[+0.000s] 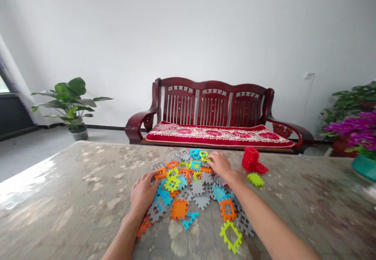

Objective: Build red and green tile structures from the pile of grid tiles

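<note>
A loose pile of interlocking plastic tiles with toothed edges lies between my hands; grey tiles (197, 188) mix with orange, blue and lime-green ones. My left hand (143, 191) rests at the pile's left side, fingers stretched out, fingertips at an orange window tile (160, 173). At the far right of the pile, my right hand (220, 163) has bent fingers closed at the edge of a lime-green tile (203, 156). Nearest me lie a lime-green frame tile (231, 236), an orange window tile (228, 209) and a solid orange tile (178, 209).
Right of my right hand stands a stack of red tiles (250, 160), with a lime-green tile (255, 179) in front. The patterned tablecloth (96, 197) covers the table. A teal flowerpot (364, 168) stands at the right; a wooden bench (213, 103) is behind.
</note>
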A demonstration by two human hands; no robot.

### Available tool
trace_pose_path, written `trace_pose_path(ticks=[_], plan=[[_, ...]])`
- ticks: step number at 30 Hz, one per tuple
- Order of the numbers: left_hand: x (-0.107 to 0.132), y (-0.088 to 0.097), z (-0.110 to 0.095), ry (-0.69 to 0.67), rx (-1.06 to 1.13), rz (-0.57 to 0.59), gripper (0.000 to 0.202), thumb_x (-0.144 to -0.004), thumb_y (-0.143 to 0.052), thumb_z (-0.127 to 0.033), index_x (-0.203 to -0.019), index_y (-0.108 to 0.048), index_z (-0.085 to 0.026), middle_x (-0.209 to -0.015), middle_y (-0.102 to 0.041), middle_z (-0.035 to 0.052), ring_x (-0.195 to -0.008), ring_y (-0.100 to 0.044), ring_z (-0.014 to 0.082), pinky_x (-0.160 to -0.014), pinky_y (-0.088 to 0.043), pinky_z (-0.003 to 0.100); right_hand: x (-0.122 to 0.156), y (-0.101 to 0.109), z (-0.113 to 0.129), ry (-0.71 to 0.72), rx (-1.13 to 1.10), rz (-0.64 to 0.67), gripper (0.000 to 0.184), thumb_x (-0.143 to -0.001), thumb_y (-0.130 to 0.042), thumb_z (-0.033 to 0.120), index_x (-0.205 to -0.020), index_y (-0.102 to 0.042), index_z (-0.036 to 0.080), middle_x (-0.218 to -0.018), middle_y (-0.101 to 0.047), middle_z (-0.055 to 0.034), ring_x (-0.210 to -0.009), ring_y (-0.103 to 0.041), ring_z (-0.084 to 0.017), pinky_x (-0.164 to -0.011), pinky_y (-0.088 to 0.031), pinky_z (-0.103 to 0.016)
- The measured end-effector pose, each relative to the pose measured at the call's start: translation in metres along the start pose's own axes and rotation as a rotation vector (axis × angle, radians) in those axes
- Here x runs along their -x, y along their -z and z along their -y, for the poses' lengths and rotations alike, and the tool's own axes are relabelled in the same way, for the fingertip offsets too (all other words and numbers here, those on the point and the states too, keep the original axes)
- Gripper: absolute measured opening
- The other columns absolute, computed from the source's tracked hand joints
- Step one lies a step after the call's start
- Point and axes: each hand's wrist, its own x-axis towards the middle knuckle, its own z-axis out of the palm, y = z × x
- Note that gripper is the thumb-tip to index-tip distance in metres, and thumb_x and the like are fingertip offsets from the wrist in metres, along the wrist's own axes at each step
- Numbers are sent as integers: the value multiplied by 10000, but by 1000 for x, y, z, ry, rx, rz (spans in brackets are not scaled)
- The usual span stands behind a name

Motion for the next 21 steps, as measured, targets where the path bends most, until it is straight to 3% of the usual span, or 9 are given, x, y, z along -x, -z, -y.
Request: trace_pose_path(ticks=[6, 15, 21], plan=[[1, 1, -1, 10, 7, 1, 392, -913, -433, -341, -1237, -648, -285, -1306, -653, 49, -1212, -573, 275, -1038, -391, 437, -11, -12, 6, 35, 120, 49, 200, -802, -621, 185, -955, -748, 200, -1052, -699, -83, -1035, -589, -215, -896, -433, -290], [1, -1, 0, 3, 9, -22, 378, -904, -441, -338, -1210, -659, -294, -1286, -662, 39, -1197, -586, 269, -1025, -404, 433, -7, -5, 17, 71, 284, 74, 307, -901, -440, 108, -1001, -726, 154, -1084, -690, -145, -1059, -601, -246, -903, -439, -333], [0, -2, 1, 2, 6, -31, 373, -903, -448, -348, -1206, -660, -303, -1279, -666, 33, -1191, -588, 262, -1021, -407, 420, -6, -4, 17, 77, 326, 66, 279, -905, -475, 146, -1063, -704, 175, -1133, -673, -132, -1081, -598, -247, -919, -444, -339]])
